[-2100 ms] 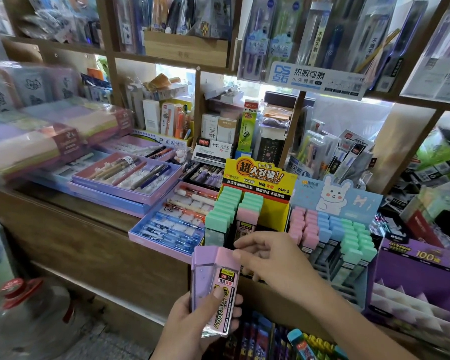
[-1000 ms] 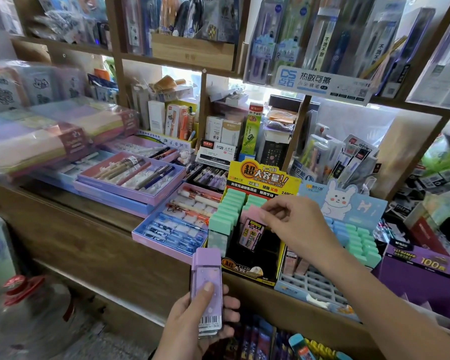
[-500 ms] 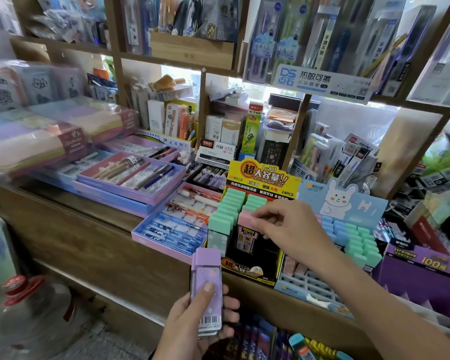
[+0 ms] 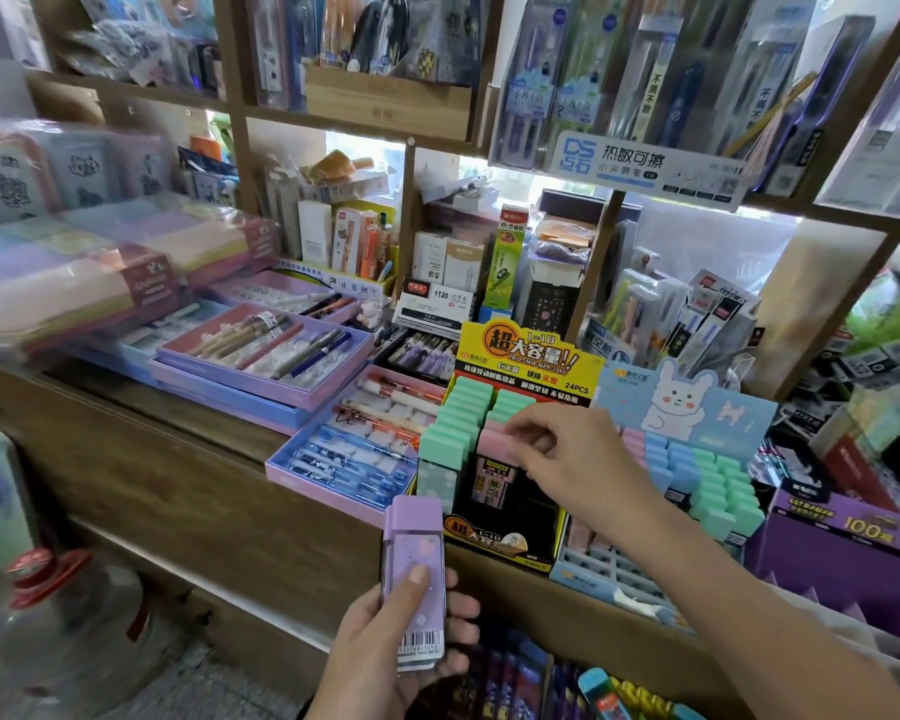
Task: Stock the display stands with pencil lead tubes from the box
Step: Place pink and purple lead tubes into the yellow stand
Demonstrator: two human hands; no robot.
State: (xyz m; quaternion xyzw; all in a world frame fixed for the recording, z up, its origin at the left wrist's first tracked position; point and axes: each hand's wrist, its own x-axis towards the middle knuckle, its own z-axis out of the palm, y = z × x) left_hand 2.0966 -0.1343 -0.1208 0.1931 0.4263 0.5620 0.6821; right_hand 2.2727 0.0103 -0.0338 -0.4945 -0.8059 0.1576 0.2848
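Head view, shop shelf. I count two hands, two display stands, one tube visible in each hand.

Left hand (image 4: pixel 385 652): grips a purple tube (image 4: pixel 414 558) upright, low in front of the shelf edge. The thumb lies flat on its face and the fingers curl round the right side. I cannot tell whether a second tube lies behind it.

Purple tube: flat, rectangular, opaque lilac cap, clear speckled body, barcode at the lower end.

Right hand (image 4: pixel 567 459): thumb and forefinger pinch the cap of a pink tube (image 4: pixel 492 444) standing in the right column of the yellow stand (image 4: pixel 526 350); the other fingers are loosely curled.

Yellow stand: two columns of green tubes (image 4: pixel 453 433) with mint caps. The pink tube sits just in front of the right column's green ones. Header reads "1=10", "24PCS", "大容量".

Rabbit stand (image 4: pixel 681 402), just right of it: pink, blue and green caps in rows, with a white rabbit on the blue header.

Other writing: shelf sign (image 4: pixel 645 166) "热敏可擦"; card (image 4: pixel 432 304) "1120"; purple box (image 4: pixel 863 532) "100"
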